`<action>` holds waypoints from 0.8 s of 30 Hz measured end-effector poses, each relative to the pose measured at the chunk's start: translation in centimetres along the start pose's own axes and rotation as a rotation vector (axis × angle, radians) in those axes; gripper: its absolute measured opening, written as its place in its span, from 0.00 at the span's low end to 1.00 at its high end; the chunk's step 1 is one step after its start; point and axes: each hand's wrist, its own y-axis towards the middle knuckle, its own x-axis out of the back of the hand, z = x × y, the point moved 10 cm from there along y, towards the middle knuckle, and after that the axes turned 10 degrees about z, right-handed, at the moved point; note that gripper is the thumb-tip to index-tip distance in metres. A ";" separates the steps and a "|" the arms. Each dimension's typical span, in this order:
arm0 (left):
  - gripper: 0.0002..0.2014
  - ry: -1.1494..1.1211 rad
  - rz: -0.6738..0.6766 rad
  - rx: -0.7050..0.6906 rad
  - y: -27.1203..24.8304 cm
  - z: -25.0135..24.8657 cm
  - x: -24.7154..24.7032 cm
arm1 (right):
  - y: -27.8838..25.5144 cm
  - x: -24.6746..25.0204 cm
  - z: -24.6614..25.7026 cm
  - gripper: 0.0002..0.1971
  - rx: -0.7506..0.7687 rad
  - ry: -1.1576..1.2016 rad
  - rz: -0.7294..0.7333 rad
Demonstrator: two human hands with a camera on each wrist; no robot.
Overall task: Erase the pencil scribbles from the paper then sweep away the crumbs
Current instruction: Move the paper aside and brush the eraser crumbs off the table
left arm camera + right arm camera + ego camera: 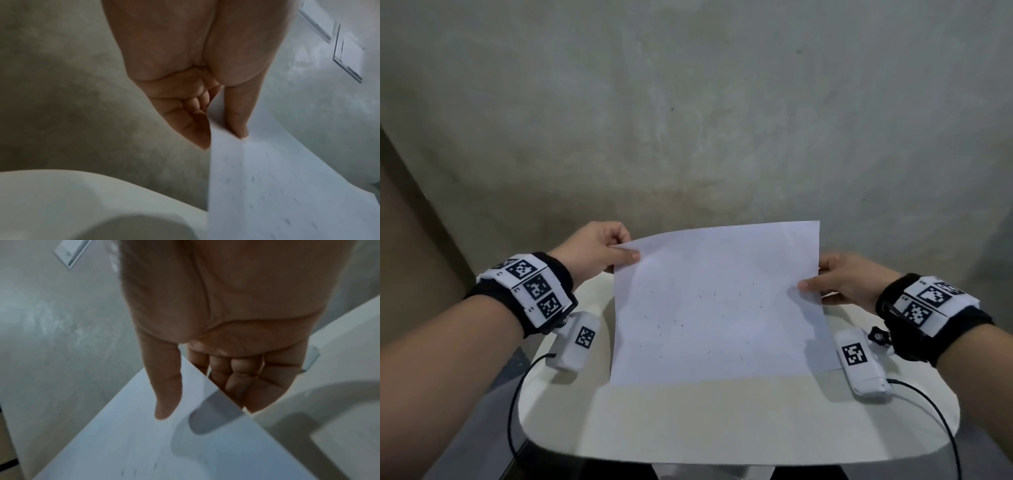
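Observation:
A white sheet of paper is held up off the small white table, its far edge raised. Several small dark eraser crumbs are scattered over its middle. My left hand pinches the far left corner, thumb on top, fingers beneath. My right hand pinches the right edge, with its thumb on top and the fingers under the sheet. In the left wrist view the paper slopes away with crumbs on it. The paper fills the lower part of the right wrist view.
The round-cornered table's front edge is near me. Grey concrete floor lies beyond and around the table. Black cables hang from the white wrist units at both sides. A brown surface rises at the left.

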 end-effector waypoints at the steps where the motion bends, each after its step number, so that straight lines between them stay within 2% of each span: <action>1: 0.14 -0.024 -0.013 -0.015 -0.2 -0.4 0.1 | -0.2 -0.1 0.0 0.13 0.014 0.007 -0.013; 4: 0.14 -0.081 -0.062 -0.094 -1.0 -2.1 0.8 | -1.2 0.1 0.8 0.12 0.112 0.058 -0.070; 7: 0.10 -0.147 -0.106 -0.176 -2.1 -3.6 1.4 | -2.7 0.8 2.1 0.13 0.260 0.187 -0.154; 8: 0.08 -0.174 -0.093 -0.176 -2.4 -3.5 1.2 | -3.1 0.9 2.4 0.13 0.301 0.223 -0.172; 11: 0.14 -0.188 -0.005 -0.107 -3.1 -1.8 -0.7 | -4.3 0.7 3.1 0.15 0.378 0.246 -0.201; 13: 0.16 -0.186 -0.030 -0.108 -3.7 -1.6 -0.9 | -5.0 0.5 3.6 0.15 0.412 0.214 -0.223; 19: 0.14 -0.291 -0.160 -0.311 -6.0 -5.7 -0.1 | -8.1 1.0 6.4 0.15 0.603 0.236 -0.273; 21: 0.13 -0.259 -0.131 -0.315 -6.7 -5.6 -0.8 | -8.4 1.0 5.8 0.16 0.595 0.213 -0.281; 24: 0.17 -0.158 -0.025 -0.220 -7.0 -3.2 -3.2 | -7.6 -0.2 3.5 0.14 0.447 0.059 -0.246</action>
